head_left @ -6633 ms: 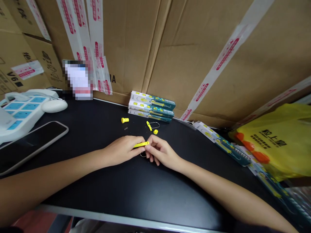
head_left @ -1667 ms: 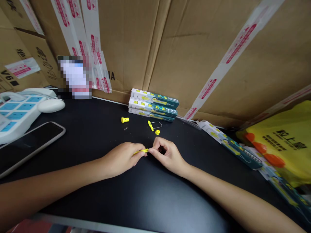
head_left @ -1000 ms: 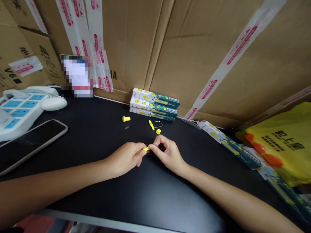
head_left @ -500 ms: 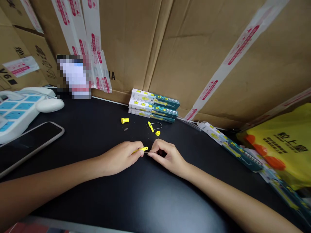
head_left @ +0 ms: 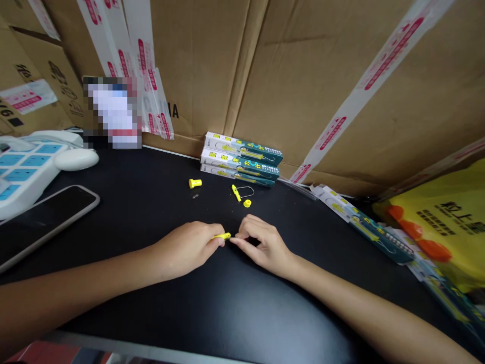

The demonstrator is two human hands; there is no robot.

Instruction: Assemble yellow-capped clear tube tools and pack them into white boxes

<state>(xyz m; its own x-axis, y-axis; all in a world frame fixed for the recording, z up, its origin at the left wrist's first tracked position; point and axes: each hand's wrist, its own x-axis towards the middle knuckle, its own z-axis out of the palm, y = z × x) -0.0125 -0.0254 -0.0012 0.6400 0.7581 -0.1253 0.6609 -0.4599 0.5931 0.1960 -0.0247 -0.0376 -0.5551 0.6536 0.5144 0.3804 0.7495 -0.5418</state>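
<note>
My left hand pinches a slim yellow plastic piece, whose holed end sticks out to the right. Close beside it, my right hand holds a thin metal wire between thumb and fingertips; most of the wire is hidden. Beyond the hands on the black table lie a yellow cylindrical cap, a small spring, a yellow piece with a wire loop and a small yellow plug.
Stacked slim boxes stand at the back against a cardboard wall. More boxes and a yellow bag are at the right. A phone and a white power strip lie at the left.
The yellow piece in my left hand has tilted slightly, and less wire shows between the hands. The camera view has shifted a little.
</note>
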